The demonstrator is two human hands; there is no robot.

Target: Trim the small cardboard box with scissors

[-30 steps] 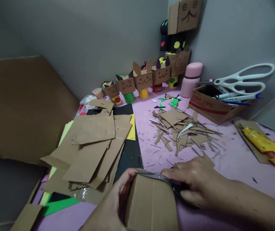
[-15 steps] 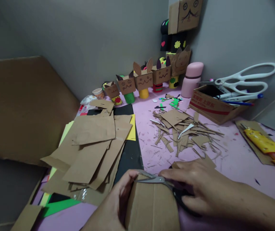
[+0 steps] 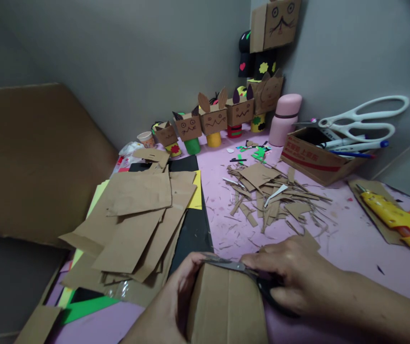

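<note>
A piece of brown cardboard [image 3: 228, 306] with rounded upper corners and a crease down it fills the bottom middle of the view. My left hand [image 3: 174, 298] grips its left side, thumb and fingers closed around the edge. In my right hand [image 3: 291, 274] is a pair of black-handled scissors [image 3: 239, 266], the fingers wrapped through the loops. The blades lie along the cardboard's far edge, nearly closed, their tips close to my left fingertips. Beyond my right hand lies a heap of cardboard scraps [image 3: 273, 205].
Flat cardboard sheets [image 3: 133, 239] are stacked at left on black paper. At right are a yellow glue gun [image 3: 394, 215] and a box of pens [image 3: 316, 157] with white scissors [image 3: 362, 117]. Cardboard animal figures [image 3: 214, 119] and a pink bottle [image 3: 285, 119] stand along the wall.
The scissor blades have come closer together at the cardboard's far edge. My left hand keeps its hold, and the view has shifted slightly.
</note>
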